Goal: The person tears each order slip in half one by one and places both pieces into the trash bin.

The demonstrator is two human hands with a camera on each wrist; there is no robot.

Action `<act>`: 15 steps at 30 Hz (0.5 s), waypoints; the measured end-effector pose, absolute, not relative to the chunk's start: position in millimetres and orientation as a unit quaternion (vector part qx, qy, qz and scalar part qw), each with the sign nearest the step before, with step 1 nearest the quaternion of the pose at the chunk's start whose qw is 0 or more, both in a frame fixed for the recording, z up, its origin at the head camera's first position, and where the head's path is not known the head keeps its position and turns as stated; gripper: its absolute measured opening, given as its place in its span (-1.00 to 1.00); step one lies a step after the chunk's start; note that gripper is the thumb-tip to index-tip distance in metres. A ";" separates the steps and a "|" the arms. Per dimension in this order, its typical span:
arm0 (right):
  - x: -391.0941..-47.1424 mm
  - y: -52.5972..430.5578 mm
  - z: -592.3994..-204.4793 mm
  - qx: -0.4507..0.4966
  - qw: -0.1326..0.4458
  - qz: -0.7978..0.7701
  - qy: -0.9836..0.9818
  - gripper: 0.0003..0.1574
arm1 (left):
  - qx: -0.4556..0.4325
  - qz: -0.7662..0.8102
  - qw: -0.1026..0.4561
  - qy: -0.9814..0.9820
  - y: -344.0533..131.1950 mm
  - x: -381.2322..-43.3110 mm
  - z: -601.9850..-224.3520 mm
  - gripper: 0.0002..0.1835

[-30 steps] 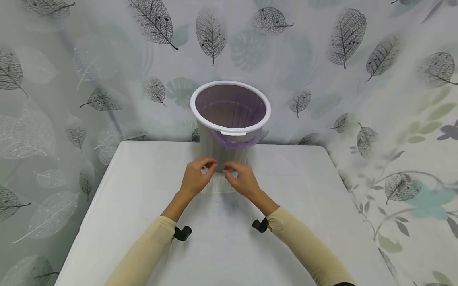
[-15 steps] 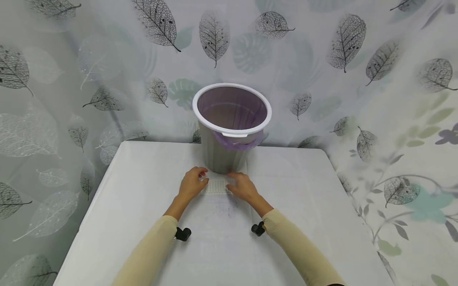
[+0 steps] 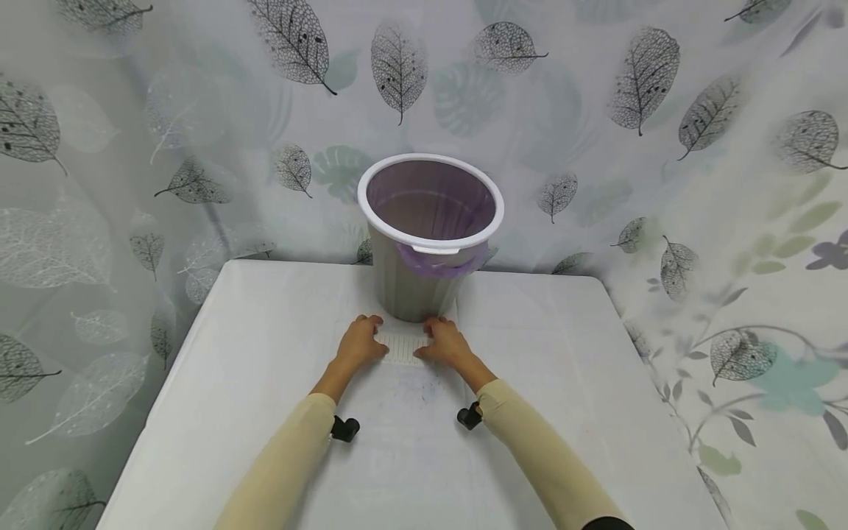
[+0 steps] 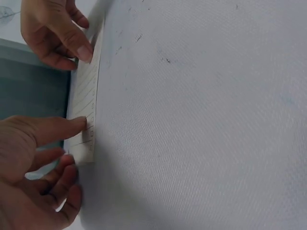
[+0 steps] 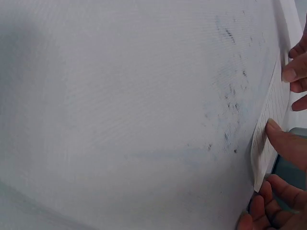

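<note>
A small white sheet of lined paper (image 3: 401, 349) lies on the white table in front of a grey bin (image 3: 414, 294). My left hand (image 3: 359, 342) holds its left end, the thumb on top and the curled fingers at the edge, as the left wrist view shows close up. At the other end my right hand (image 3: 447, 343) grips the paper the same way. In the right wrist view the sheet's near corner (image 5: 258, 184) bends slightly up beside the right fingers (image 5: 283, 191). Parts of both ends are hidden under the hands.
The bin, with a white rim (image 3: 433, 248) and a purple liner bag (image 3: 444, 265), stands just behind the hands. A leaf-patterned curtain (image 3: 265, 110) surrounds the table (image 3: 530, 353). Dark and blue smudges (image 5: 232, 105) mark the tabletop near the paper.
Both hands have come down from in front of the bin to the paper, one at each end. Over the last half second their fingers have closed in on it.
</note>
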State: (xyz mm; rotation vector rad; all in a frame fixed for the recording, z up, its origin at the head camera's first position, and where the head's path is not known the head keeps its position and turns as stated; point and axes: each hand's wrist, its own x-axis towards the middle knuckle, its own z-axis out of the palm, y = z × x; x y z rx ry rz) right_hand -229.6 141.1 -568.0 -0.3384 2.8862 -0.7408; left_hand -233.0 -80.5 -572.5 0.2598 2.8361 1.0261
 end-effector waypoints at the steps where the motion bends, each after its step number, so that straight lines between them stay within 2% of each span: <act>1: -230.0 140.8 -568.5 -0.109 0.080 -0.249 0.959 -0.35 | 0.086 0.339 0.061 0.935 -80.9 -232.5 -572.0 -0.32; 9: -231.1 141.3 -567.5 -0.116 0.117 -0.266 0.950 -0.64 | 0.083 0.344 0.090 0.931 -80.9 -228.1 -567.2 -0.49; 15: -229.5 146.0 -568.2 -0.160 0.100 -0.292 0.938 -0.82 | 0.093 0.322 0.069 0.940 -79.0 -227.0 -569.6 -0.40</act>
